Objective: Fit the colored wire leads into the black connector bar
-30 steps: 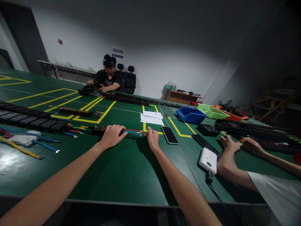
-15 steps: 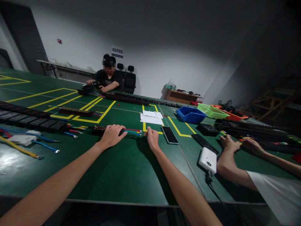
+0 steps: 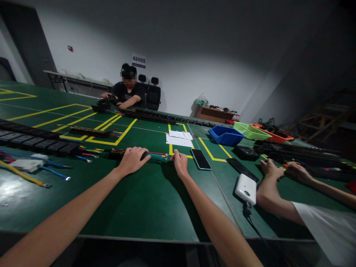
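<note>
My left hand (image 3: 133, 159) rests with curled fingers on top of a dark strip (image 3: 116, 152) that has red, blue and yellow wires (image 3: 157, 155) coming out of its right end. My right hand (image 3: 180, 163) lies on the green table (image 3: 144, 200) just right of those wire ends, fingers bent down with the tips touching the wires. A black phone (image 3: 200, 159) lies flat right beside my right hand.
Black socket strips (image 3: 33, 142) and loose blue and yellow cables (image 3: 54, 172) lie at the left. Papers (image 3: 179, 139), a blue bin (image 3: 226, 135), green and orange trays sit beyond. A neighbour's arms (image 3: 278, 185) and white phone (image 3: 246, 189) are at right. Another person (image 3: 128, 92) sits across.
</note>
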{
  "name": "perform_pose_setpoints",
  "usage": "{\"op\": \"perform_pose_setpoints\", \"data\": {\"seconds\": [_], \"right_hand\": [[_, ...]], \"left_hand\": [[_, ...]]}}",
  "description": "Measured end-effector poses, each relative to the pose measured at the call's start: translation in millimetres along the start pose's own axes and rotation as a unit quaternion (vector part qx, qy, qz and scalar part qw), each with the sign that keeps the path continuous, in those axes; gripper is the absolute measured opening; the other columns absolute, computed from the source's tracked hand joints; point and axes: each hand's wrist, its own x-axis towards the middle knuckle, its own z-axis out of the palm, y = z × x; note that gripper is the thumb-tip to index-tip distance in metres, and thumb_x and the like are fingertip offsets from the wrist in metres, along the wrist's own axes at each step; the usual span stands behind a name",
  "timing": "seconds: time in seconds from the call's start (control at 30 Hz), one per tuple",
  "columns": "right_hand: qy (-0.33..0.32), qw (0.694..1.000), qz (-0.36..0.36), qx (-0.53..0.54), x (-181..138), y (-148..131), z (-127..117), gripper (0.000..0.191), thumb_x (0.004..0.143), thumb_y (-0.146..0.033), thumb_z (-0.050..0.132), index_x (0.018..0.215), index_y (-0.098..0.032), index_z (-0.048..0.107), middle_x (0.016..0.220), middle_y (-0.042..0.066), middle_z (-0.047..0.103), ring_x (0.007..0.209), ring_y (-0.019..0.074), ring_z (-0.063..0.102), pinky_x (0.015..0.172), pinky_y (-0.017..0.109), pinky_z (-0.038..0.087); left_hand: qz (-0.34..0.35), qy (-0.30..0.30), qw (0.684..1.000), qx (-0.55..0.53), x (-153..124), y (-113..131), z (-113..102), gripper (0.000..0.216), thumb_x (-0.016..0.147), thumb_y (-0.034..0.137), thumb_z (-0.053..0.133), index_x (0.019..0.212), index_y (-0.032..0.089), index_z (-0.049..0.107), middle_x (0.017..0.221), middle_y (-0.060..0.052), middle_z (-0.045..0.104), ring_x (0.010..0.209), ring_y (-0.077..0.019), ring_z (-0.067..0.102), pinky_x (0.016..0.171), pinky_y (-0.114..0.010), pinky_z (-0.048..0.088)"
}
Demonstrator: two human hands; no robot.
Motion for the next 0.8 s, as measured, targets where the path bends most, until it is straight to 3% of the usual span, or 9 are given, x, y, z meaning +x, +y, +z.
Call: {"op": "perform_pose_setpoints", "data": {"seconds": [0.8], "right_hand": [[-0.009,1.000,-0.004,-0.001,2.4,6.2,1.8,0.058,0.092,-0.053,0.043,0.051,-0.019,0.065,0.046,0.002,0.055,0.049,0.0179,0.050,0.057,0.030,0.034]], "left_hand": [[-0.004,-0.001,1.000,0.014,-0.1,2.4,-1.3,0.046,0.099,0.056,0.039,0.113,0.023,0.067,0.112,-0.010,0.073,0.105,-0.0300,0.063,0.097,-0.049,0.040]]}}
